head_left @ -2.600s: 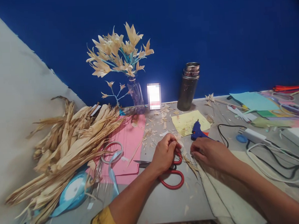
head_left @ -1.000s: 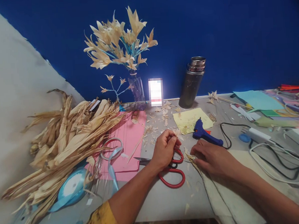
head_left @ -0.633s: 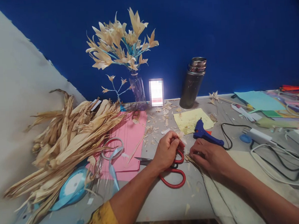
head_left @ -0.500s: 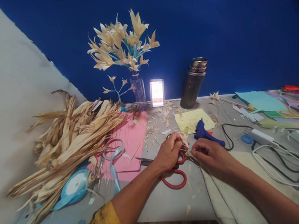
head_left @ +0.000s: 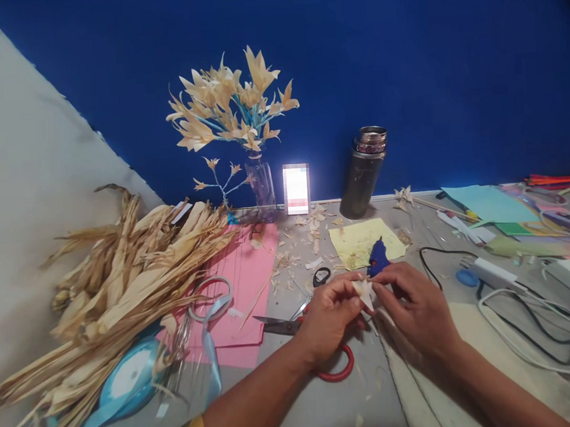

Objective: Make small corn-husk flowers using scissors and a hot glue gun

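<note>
Over the near middle of the table, my left hand [head_left: 329, 318] is closed on a small pale husk flower [head_left: 364, 293]. My right hand [head_left: 409, 302] pinches at the flower's right edge, its thumb and fingertips together. Under my left hand lie scissors with red handles [head_left: 341, 366], their blades pointing left. A blue glue gun [head_left: 377, 258] lies just beyond my fingers, partly hidden by my right hand. The smaller black-handled scissors [head_left: 321, 276] are behind my left hand.
Dried husks [head_left: 139, 272], a blue ribbon roll [head_left: 128, 378] and pink sheets [head_left: 241, 292] are at left. Husk flowers stand in a clear bottle [head_left: 260, 186]. A dark flask [head_left: 363, 174], yellow paper [head_left: 363, 238] and cables with a white adapter [head_left: 496, 272] are also there.
The pale flower now shows between both hands, petals spread. My right hand has come nearer to my left and covers part of the glue gun. The view has shifted slightly.
</note>
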`<state>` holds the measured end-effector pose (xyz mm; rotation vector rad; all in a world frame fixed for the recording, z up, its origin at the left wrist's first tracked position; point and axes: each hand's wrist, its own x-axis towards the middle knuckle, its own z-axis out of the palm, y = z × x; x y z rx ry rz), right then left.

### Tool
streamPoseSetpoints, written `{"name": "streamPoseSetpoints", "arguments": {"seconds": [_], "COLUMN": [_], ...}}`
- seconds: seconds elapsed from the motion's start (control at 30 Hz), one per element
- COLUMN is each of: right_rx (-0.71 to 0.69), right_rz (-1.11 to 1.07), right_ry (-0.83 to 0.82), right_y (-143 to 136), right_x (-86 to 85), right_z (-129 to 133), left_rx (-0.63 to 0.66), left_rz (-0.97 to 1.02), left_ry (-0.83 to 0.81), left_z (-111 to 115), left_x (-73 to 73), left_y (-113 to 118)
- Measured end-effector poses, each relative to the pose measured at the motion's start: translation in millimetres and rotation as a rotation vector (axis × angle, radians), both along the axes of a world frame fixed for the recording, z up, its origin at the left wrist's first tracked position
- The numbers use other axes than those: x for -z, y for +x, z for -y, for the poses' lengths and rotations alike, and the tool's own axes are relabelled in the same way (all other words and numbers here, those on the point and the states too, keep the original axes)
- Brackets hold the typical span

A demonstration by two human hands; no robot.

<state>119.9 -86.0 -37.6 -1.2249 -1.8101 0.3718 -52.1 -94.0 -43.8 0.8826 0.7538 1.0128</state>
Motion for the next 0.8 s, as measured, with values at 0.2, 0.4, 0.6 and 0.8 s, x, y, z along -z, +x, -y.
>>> {"name": "streamPoseSetpoints", "arguments": {"seconds": [0.2,0.4,0.6,0.8], "right_rx": [-0.079,-0.186,-0.120,-0.111], "right_rz": [-0.530,-0.862,-0.768,-0.532], "right_ry": [-0.635,-0.877,-0.775,-0.635], "right_y": [3.4,11.7,13.3,18.4], "right_x": [-5.6,-6.2,-12.7,-26.7], "right_z": [-2.0,-5.6,-3.5,2.6], "left_rx": [-0.140,-0.142,-0.185,-0.131], "left_rz": [-0.037,-0.264,-0.441,-0.338], "left_ry": [-0.109,0.000,0.258,0.179], "left_z": [-6.5,-17.7,-10.9,-6.7], "left_x": [1.7,-3.3,-14.6,-18.7], "left_y": [-5.7,-19.9,-23.4,-24.0]}}
